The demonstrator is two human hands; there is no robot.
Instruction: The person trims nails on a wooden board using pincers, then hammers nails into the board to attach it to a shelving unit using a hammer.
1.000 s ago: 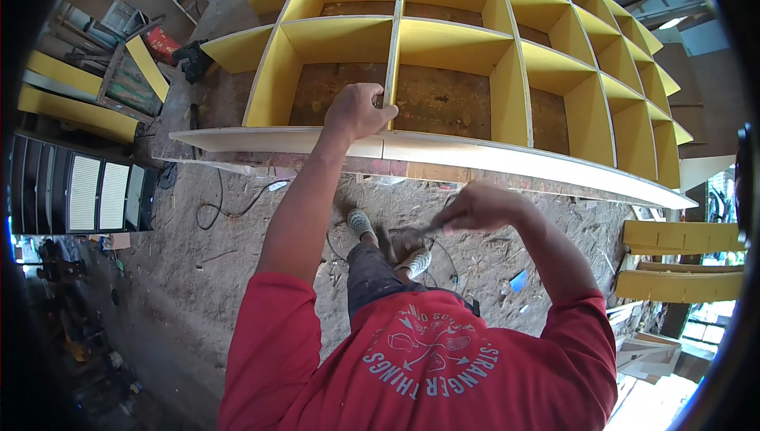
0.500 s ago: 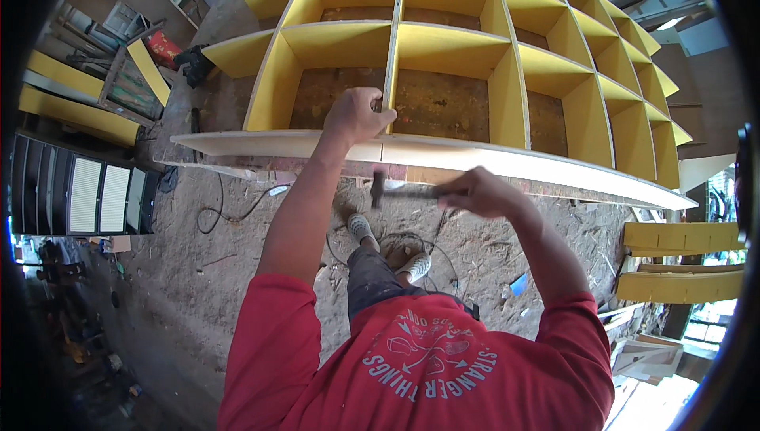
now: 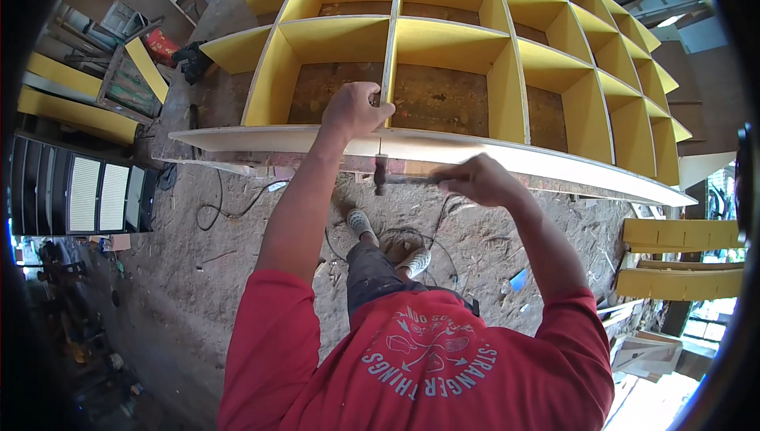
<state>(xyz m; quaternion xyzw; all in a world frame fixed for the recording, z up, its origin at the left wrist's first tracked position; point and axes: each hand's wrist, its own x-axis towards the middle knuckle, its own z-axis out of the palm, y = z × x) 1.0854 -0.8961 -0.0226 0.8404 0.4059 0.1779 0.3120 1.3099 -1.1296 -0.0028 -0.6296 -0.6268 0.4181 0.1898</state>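
My left hand (image 3: 356, 110) is closed, thumb and fingers pinching the front end of a yellow upright divider (image 3: 389, 75) in a large grid-like shelf frame. My right hand (image 3: 481, 181) grips a hammer (image 3: 381, 175) by its handle. Its head, slightly blurred, is close to the outer face of a long pale board (image 3: 459, 151) that runs along the near side of the frame. A thin, dark, nail-like line (image 3: 381, 146) stands at that board, just beyond the hammer head and below my left hand.
The frame lies on a worn wooden worktable (image 3: 340, 87). Cables (image 3: 229, 213) trail over the dirt floor around my feet. A dark louvred cabinet (image 3: 87, 186) stands at left, and yellow boards (image 3: 681, 235) are stacked at right. A red bag (image 3: 161, 47) sits at far left.
The hammer head has moved up, closer to the long pale board, and my right hand has risen slightly with it. My left hand keeps its grip on the divider.
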